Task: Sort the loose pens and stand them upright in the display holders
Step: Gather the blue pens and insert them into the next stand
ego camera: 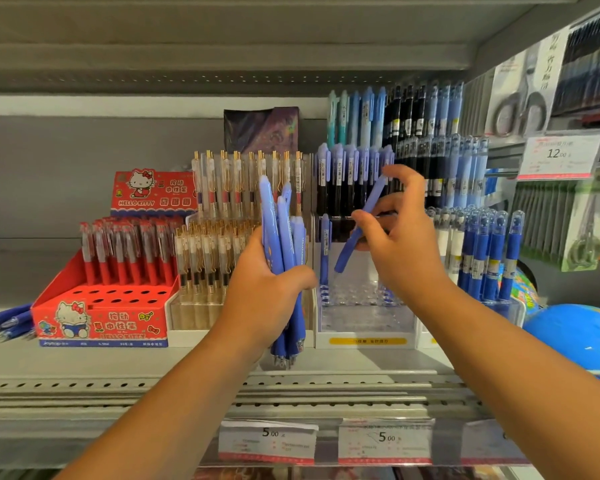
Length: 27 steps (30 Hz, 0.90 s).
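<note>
**You're holding loose pens at the shelf display.**

Your left hand [264, 292] grips a bundle of periwinkle-blue plastic pens [284, 237], tips down, in front of the holders. Your right hand [395, 237] pinches a single blue pen [347, 252], tilted tip-down over the clear acrylic display holder [364, 323], where one matching upright pen [324, 251] stands at the left.

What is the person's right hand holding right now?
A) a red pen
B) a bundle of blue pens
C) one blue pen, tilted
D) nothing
C: the right hand pinches one tilted blue pen at the clear holder; the left hand grips the bundle.
</note>
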### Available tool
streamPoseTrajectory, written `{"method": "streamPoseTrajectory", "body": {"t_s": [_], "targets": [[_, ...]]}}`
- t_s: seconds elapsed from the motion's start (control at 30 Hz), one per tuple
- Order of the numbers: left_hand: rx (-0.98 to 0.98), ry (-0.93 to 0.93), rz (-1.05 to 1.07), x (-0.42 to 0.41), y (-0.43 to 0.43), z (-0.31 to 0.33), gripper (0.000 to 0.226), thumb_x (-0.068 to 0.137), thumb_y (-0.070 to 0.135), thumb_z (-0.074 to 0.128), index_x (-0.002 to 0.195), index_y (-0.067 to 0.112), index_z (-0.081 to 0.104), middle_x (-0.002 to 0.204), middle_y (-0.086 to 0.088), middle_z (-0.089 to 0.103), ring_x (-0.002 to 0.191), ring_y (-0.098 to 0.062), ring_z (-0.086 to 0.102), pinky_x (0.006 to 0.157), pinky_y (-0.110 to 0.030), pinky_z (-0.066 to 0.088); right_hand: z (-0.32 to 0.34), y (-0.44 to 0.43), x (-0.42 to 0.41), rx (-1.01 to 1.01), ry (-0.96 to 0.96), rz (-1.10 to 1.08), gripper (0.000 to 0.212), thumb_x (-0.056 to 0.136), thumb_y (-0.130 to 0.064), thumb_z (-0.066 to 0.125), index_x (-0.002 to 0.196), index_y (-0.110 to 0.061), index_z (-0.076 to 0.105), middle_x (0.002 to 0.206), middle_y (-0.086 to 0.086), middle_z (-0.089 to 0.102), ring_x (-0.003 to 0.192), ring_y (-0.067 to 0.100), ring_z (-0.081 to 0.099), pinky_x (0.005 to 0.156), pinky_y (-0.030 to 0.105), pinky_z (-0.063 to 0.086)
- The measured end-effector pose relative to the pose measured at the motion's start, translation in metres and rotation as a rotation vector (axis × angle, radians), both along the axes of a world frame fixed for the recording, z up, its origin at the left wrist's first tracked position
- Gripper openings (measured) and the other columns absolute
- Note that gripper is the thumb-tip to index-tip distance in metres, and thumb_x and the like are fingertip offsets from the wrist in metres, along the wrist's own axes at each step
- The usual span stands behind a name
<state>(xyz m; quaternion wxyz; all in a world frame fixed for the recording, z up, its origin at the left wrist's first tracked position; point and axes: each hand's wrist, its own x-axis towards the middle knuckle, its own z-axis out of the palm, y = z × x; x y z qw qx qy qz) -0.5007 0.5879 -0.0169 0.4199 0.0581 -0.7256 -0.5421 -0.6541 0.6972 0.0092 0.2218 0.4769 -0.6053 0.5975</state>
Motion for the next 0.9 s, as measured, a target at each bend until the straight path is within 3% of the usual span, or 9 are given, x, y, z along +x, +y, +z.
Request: {"method": "streamPoseTrajectory", "body": {"t_s": [0.13, 0.27, 0.4, 0.5, 0.67, 0.8, 0.9], "targets": [[-0.037, -0.007, 0.002, -0.001, -0.001, -0.001, 0.055, 0.082, 0.003, 0.069, 0.109, 0.048, 0.054, 0.064, 0.020, 0.059, 0.055, -0.003, 0.057, 0.055, -0.021, 0.049, 0.000, -0.003, -0.005, 0.045, 0.057, -0.115, 0.054, 0.093, -0.017, 0.067, 0.130, -0.039, 0.035, 0.079, -0.006, 0.054, 0.068, 0.011, 0.064, 0.063, 0.039, 0.060], [-0.054, -0.008, 0.020, -0.002, -0.002, -0.002, 0.055, 0.082, 0.006, 0.069, 0.120, 0.042, 0.052, 0.064, 0.023, 0.059, 0.056, -0.001, 0.057, 0.055, -0.021, 0.047, -0.001, -0.006, -0.007, 0.097, 0.063, -0.136, 0.052, 0.091, -0.018, 0.069, 0.128, -0.037, 0.037, 0.075, 0.000, 0.053, 0.068, 0.019, 0.063, 0.063, 0.046, 0.059], [-0.060, 0.000, 0.009, -0.003, -0.002, -0.003, 0.053, 0.082, 0.006, 0.069, 0.119, 0.041, 0.053, 0.061, 0.025, 0.056, 0.053, 0.001, 0.055, 0.048, -0.012, 0.045, -0.003, -0.010, -0.009, 0.142, 0.081, -0.141, 0.053, 0.090, -0.018, 0.071, 0.127, -0.037, 0.038, 0.075, 0.000, 0.055, 0.069, 0.016, 0.063, 0.063, 0.043, 0.060], [-0.071, 0.002, -0.001, -0.002, -0.003, -0.004, 0.052, 0.083, 0.006, 0.069, 0.109, 0.048, 0.053, 0.062, 0.023, 0.055, 0.052, -0.001, 0.054, 0.050, -0.015, 0.046, -0.005, -0.013, -0.011, 0.248, 0.086, -0.139, 0.054, 0.092, -0.017, 0.068, 0.131, -0.037, 0.037, 0.077, 0.002, 0.057, 0.069, 0.010, 0.064, 0.064, 0.039, 0.060], [-0.065, -0.009, -0.003, -0.002, -0.001, -0.003, 0.053, 0.082, 0.007, 0.069, 0.103, 0.053, 0.052, 0.064, 0.018, 0.057, 0.055, -0.004, 0.055, 0.055, -0.024, 0.050, -0.012, -0.017, -0.012, 0.480, 0.056, -0.099, 0.061, 0.093, -0.006, 0.063, 0.131, -0.043, 0.033, 0.080, 0.008, 0.059, 0.069, 0.020, 0.067, 0.068, 0.042, 0.060], [-0.037, 0.012, -0.016, -0.003, -0.001, -0.003, 0.055, 0.082, 0.005, 0.069, 0.105, 0.052, 0.054, 0.069, 0.006, 0.057, 0.057, -0.014, 0.056, 0.059, -0.033, 0.054, -0.012, -0.017, -0.013, 0.476, 0.034, -0.095, 0.060, 0.093, -0.008, 0.064, 0.131, -0.043, 0.032, 0.078, 0.007, 0.060, 0.067, 0.020, 0.067, 0.066, 0.040, 0.061], [-0.041, 0.029, -0.016, -0.003, -0.002, -0.004, 0.051, 0.084, 0.008, 0.071, 0.108, 0.050, 0.053, 0.065, 0.015, 0.059, 0.056, -0.012, 0.058, 0.059, -0.029, 0.053, -0.013, -0.016, -0.012, 0.480, 0.064, -0.117, 0.062, 0.093, -0.011, 0.065, 0.136, -0.041, 0.032, 0.077, 0.005, 0.063, 0.066, 0.014, 0.066, 0.066, 0.032, 0.058]]}}
